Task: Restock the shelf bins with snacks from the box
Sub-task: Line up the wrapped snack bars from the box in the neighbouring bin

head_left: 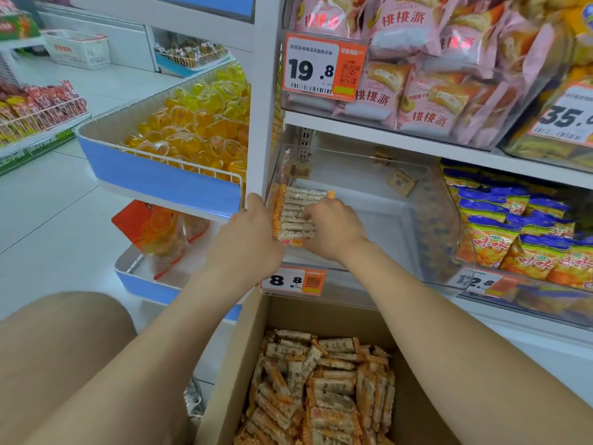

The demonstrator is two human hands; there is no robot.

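A stack of orange-edged wrapped snack bars (pixel 300 207) stands on edge at the left end of a clear plastic shelf bin (pixel 401 220). My left hand (pixel 253 229) grips the stack's left side at the bin's front corner. My right hand (pixel 333 226) curls over its right side, fingers on the wrappers. The rest of this bin holds only a few loose small packets at the back. Below my arms an open cardboard box (pixel 244 364) holds several more of the same snack bars (pixel 324 387).
A blue-fronted wire basket of yellow jelly cups (pixel 192 123) juts out at left, an orange bag (pixel 160 232) below it. Pink pastry packs (pixel 417 75) fill the bin above. Blue-yellow chip bags (pixel 519 232) sit in the bin to the right. White floor lies at left.
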